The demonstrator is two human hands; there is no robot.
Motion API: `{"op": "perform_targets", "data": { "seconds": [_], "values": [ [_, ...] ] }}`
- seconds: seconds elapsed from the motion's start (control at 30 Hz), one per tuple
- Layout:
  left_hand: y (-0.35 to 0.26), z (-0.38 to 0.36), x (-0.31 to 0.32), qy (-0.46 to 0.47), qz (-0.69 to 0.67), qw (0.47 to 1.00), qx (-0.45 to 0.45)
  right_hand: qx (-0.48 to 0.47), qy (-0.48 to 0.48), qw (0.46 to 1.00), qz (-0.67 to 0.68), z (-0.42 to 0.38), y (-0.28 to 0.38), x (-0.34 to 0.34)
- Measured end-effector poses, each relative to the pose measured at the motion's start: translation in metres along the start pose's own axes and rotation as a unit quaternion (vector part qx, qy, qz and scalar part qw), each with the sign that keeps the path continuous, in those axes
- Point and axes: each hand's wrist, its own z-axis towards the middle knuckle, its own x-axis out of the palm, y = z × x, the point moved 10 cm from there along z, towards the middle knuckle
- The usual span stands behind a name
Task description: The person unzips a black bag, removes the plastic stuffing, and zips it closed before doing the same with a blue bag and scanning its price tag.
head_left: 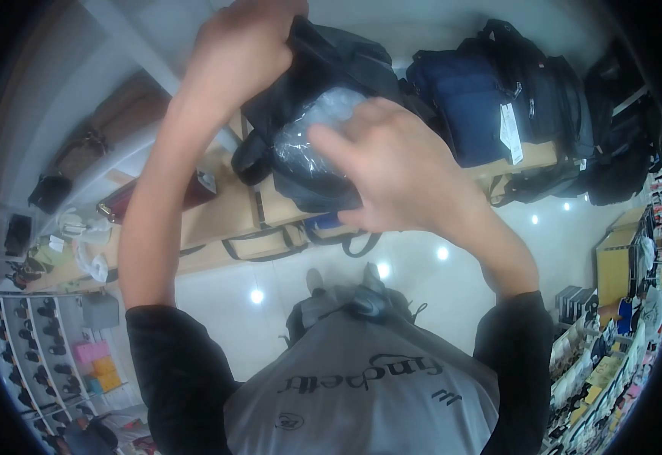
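A black backpack (323, 72) is held up in front of me at a wooden shelf (225, 212). My left hand (240, 45) is closed around its top edge. My right hand (399, 167) lies flat against the pack's front with fingers spread, its fingertips on crinkled clear plastic (308, 133) that shows at the pack's front. Both my arms, in black sleeves, reach up from my grey shirt (361, 387).
A blue backpack (460, 106) and black backpacks (551, 91) with a white tag (509, 129) stand on the shelf to the right. Brown and black bags (81, 152) sit on shelves at left. Shoe racks (28, 341) are lower left, packed goods (611, 364) lower right, glossy floor (452, 265) below.
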Motion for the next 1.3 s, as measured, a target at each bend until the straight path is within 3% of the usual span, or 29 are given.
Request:
{"op": "perform_targets", "data": {
  "seconds": [0.23,0.3,0.37,0.43,0.5,0.57,0.8,0.87,1.0,1.1,1.2,1.3],
  "values": [
    [0.012,-0.007,0.006,-0.033,0.006,0.999,0.016,0.005,0.016,1.000,0.017,0.006,-0.006,-0.003],
    [0.010,-0.014,0.005,0.013,-0.093,0.996,0.000,0.005,0.042,0.999,0.029,0.014,-0.015,-0.007],
    [0.007,-0.028,-0.007,0.064,-0.178,0.979,-0.074,-0.014,-0.024,1.000,0.005,0.021,-0.022,-0.030],
    [0.009,-0.049,-0.021,0.012,-0.262,0.960,-0.102,-0.018,-0.071,0.997,-0.033,0.027,-0.024,-0.050],
    [0.018,-0.079,-0.015,-0.072,-0.401,0.907,-0.106,-0.002,-0.096,0.992,-0.082,0.034,-0.022,-0.063],
    [0.026,-0.114,-0.020,-0.237,-0.335,0.903,-0.125,-0.029,-0.158,0.980,-0.116,0.032,-0.016,-0.071],
    [0.012,-0.161,-0.004,-0.269,-0.228,0.917,-0.187,0.056,-0.258,0.955,-0.135,0.001,-0.020,-0.067],
    [0.016,-0.164,-0.001,-0.251,-0.204,0.925,-0.200,0.091,-0.304,0.941,-0.114,-0.015,-0.029,-0.063],
    [0.021,-0.166,0.007,-0.219,-0.191,0.928,-0.231,0.164,-0.332,0.925,0.078,-0.035,-0.059,-0.035],
    [0.027,-0.161,0.012,-0.184,-0.318,0.889,-0.274,0.161,-0.354,0.921,-0.018,-0.035,-0.040,-0.042],
    [0.036,-0.160,0.027,-0.161,-0.541,0.786,-0.253,0.079,-0.317,0.939,-0.110,-0.014,-0.010,-0.042],
    [0.040,-0.158,0.019,-0.147,-0.535,0.792,-0.257,0.046,-0.293,0.948,-0.113,0.002,-0.001,-0.030]
  ]
}}
